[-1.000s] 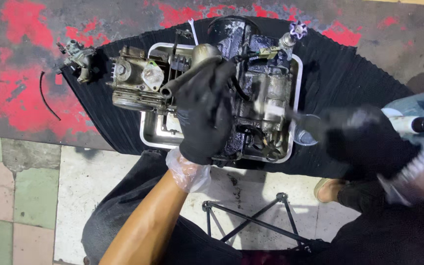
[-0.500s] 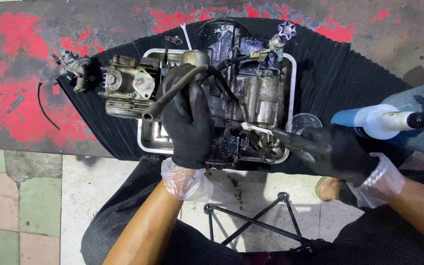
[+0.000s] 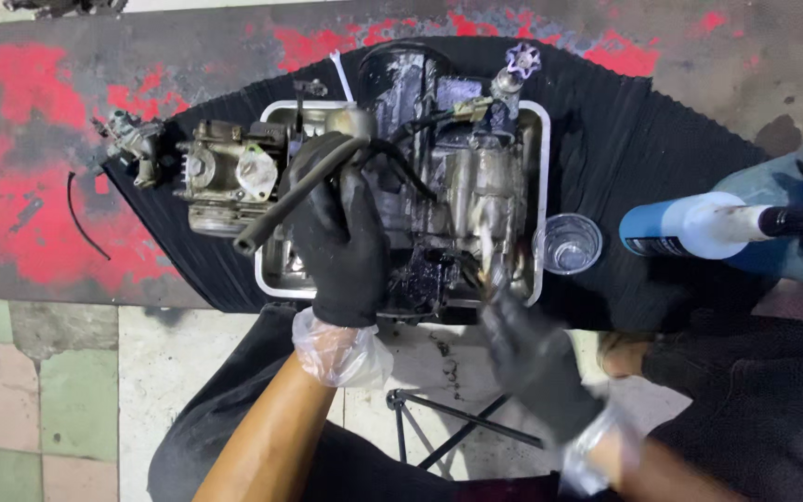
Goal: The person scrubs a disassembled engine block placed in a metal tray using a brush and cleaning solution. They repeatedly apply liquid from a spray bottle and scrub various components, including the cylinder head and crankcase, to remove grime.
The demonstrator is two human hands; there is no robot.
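The left hand [image 3: 341,237], in a black glove over a clear plastic one, lay flat on the oily engine assembly [image 3: 429,186] that sat in a shallow metal tray [image 3: 539,186]. Its grip was wrapped over the left part of the assembly, fingers curled down around the metal and around a black rubber hose [image 3: 295,200] that ran slantwise from the fingers down toward the tray's left edge. So the assembly lay directly under that palm, touching it.

The right hand [image 3: 536,363], gloved the same way, was blurred at the near right corner of the tray, its fingertips at the lower right edge of the assembly. Whether that grip was spread or pinching something could not be told from the blur.

A carburettor body [image 3: 230,177] stuck out from the assembly to the left, over the tray's rim, and a smaller grey part [image 3: 132,144] lay just beyond it. All of this rested on a black ribbed mat [image 3: 662,139] spread over a dark tabletop [image 3: 30,214] stained with red paint. A small clear cup [image 3: 569,244] stood on the mat just right of the tray, and a blue and white spray bottle [image 3: 699,226] lay on its side farther right. A loose black wire [image 3: 81,218] curved on the tabletop at far left.
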